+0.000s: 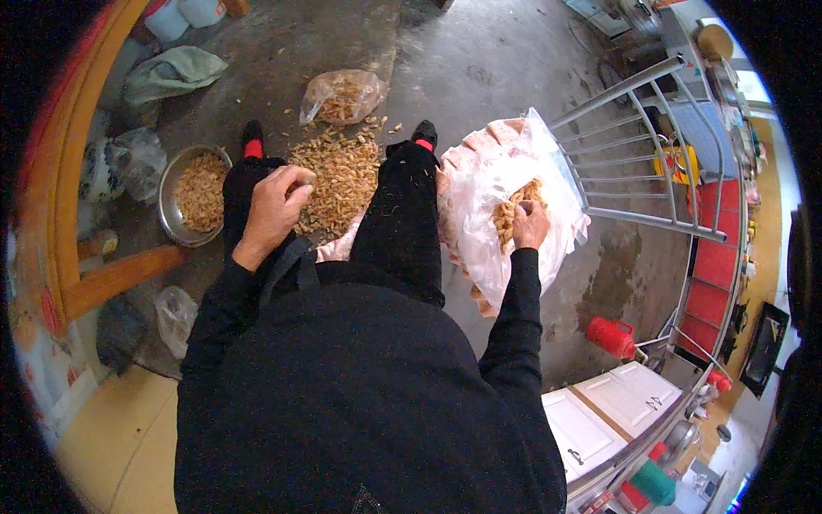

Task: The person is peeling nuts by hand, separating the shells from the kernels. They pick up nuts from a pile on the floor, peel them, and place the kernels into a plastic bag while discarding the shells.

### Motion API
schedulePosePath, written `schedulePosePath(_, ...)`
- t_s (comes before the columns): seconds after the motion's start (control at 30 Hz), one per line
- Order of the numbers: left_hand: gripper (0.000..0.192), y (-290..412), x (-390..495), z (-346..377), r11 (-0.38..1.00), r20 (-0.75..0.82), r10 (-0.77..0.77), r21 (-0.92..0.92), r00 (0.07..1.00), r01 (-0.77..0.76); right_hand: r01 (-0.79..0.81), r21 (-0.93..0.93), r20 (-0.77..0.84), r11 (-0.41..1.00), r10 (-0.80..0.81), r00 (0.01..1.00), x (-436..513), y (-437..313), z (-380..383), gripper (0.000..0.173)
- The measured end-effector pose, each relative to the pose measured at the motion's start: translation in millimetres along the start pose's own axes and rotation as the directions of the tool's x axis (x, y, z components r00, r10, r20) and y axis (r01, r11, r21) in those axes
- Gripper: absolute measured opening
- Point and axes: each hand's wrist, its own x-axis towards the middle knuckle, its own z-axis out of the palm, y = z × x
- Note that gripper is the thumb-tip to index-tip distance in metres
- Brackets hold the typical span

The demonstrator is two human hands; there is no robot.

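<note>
My left hand point(275, 204) hovers above my left thigh, beside a loose heap of what look like peanut shells point(335, 177) on the floor between my legs. Its fingers are curled, with a small gap at the thumb and nothing visible in it. My right hand point(532, 225) reaches into an open plastic-lined bag point(472, 218) on my right. The fingertips point down against the peanuts in their shells point(504, 225), so their grip is hidden. Left of my leg stands a round metal basin point(168, 212), partly filled with small pale pieces that look like peanuts point(202, 193).
A clear plastic bag of shells point(343, 99) lies beyond the heap. A metal rail frame point(642, 154) stands right of the lined bag. A red thermos flask point(610, 337) is near the white cabinets point(616, 411). Wooden framing point(125, 276) and a green sack point(170, 74) are at left.
</note>
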Motion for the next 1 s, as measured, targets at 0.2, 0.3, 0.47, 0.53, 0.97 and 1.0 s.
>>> schedulePosePath(0.2,0.013,8.2,-1.4,-1.3,1.0,0.008,0.012,0.008,1.0,-0.012,0.114,-0.383,0.098,0.917,-0.083,0.992,-1.6,-8.4,9.5,0.024)
schedulePosePath(0.3,0.013,7.2,-2.0,-3.1,1.0,0.011,0.009,0.013,1.0,-0.009,0.109,-0.354,0.102,0.929,-0.078,0.992,-2.0,-10.5,6.4,0.024)
schedulePosePath(0.47,0.014,7.3,-3.0,-1.7,0.999,0.007,0.054,0.004,0.998,-0.054,-0.155,0.55,0.014,0.821,0.176,0.984,-9.4,-16.8,-28.5,0.021)
schedulePosePath(0.53,0.014,10.8,-2.5,0.4,0.997,0.015,0.078,0.012,0.997,-0.078,-0.198,0.72,0.065,0.665,0.219,0.973,-13.8,-42.4,-59.0,0.027)
schedulePosePath(0.97,0.024,83.8,-8.6,4.0,0.929,0.017,0.369,-0.043,0.929,-0.368,-0.488,0.821,0.569,0.297,-0.349,0.745,-83.0,-251.3,-63.6,0.019)
schedulePosePath(1.0,0.027,84.8,-9.5,5.2,0.925,0.03,0.379,-0.001,0.925,-0.379,-0.5,0.811,0.583,0.303,-0.361,0.728,-85.2,-252.7,-60.0,0.019)
